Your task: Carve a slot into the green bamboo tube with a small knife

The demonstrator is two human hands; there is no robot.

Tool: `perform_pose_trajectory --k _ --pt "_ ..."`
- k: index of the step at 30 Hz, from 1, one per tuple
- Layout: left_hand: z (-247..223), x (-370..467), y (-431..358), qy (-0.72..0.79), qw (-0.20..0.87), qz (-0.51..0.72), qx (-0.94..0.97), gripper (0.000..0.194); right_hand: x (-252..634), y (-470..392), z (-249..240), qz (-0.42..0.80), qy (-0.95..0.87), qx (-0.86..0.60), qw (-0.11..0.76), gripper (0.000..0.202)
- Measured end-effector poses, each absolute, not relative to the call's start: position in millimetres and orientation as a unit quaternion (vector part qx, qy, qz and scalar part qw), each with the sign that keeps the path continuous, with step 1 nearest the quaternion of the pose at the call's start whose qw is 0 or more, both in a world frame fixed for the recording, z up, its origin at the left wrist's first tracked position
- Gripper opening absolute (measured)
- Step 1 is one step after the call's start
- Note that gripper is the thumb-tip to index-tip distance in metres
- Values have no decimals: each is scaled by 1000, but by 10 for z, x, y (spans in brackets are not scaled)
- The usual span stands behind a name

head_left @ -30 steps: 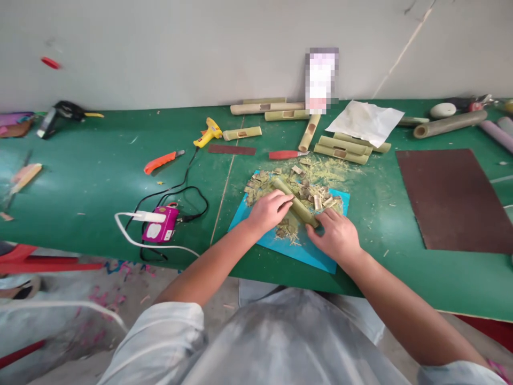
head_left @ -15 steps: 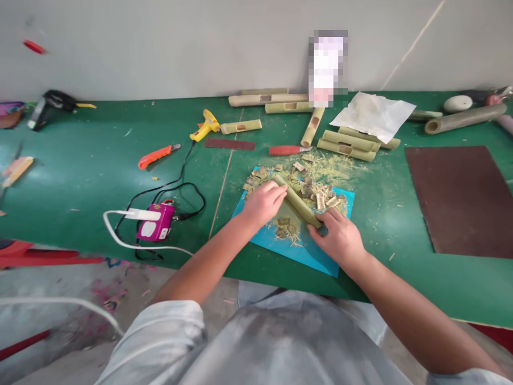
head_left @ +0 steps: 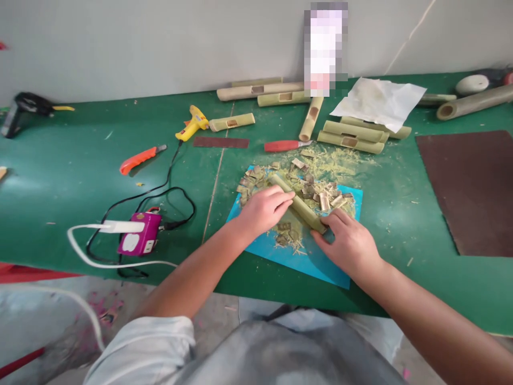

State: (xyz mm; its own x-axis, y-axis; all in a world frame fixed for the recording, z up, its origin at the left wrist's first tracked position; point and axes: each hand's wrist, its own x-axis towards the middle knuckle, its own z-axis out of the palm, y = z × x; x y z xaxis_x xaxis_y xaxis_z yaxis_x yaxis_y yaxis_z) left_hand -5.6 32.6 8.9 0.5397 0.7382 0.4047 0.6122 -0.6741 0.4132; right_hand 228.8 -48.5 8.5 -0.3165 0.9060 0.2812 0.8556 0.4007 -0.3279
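Note:
A green bamboo tube (head_left: 306, 213) lies slantwise over a blue sheet (head_left: 316, 266) strewn with chips and shavings. My left hand (head_left: 266, 209) is closed on the tube's upper middle, fingers over its top. At the tube's lower right end, my right hand (head_left: 347, 235) grips it between thumb and fingers. Bamboo chips (head_left: 324, 201) lie behind the tube, and a small heap of shavings (head_left: 286, 235) is in front of it. The red-handled knife (head_left: 281, 145) rests beyond the sheet.
More bamboo tubes (head_left: 350, 142) and white paper (head_left: 379, 101) lie at the back. On the left are a yellow glue gun (head_left: 193, 124), an orange cutter (head_left: 138, 160) and a purple power adapter (head_left: 140, 233) with cables. A brown sheet (head_left: 473, 192) is at right.
My left hand has slid down along the tube toward its middle, leaving more of the upper end bare. My right hand stays at the lower end. The camera view has shifted slightly.

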Motion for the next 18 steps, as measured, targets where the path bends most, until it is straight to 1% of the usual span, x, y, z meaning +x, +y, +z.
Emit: perform_pose_trajectory --k 6,8,14,18 --pt "52 -104 389 404 69 306 859 19 2292 -430 180 28 -837 -535 111 18" --pt "47 -141 412 401 66 311 859 18 2295 -411 191 20 -845 -525 99 19" --pt "50 -172 392 422 53 335 841 16 2356 -425 112 33 -838 -518 168 27" --pt "41 -104 313 414 81 334 843 18 2393 -415 84 55 -835 -514 187 29"
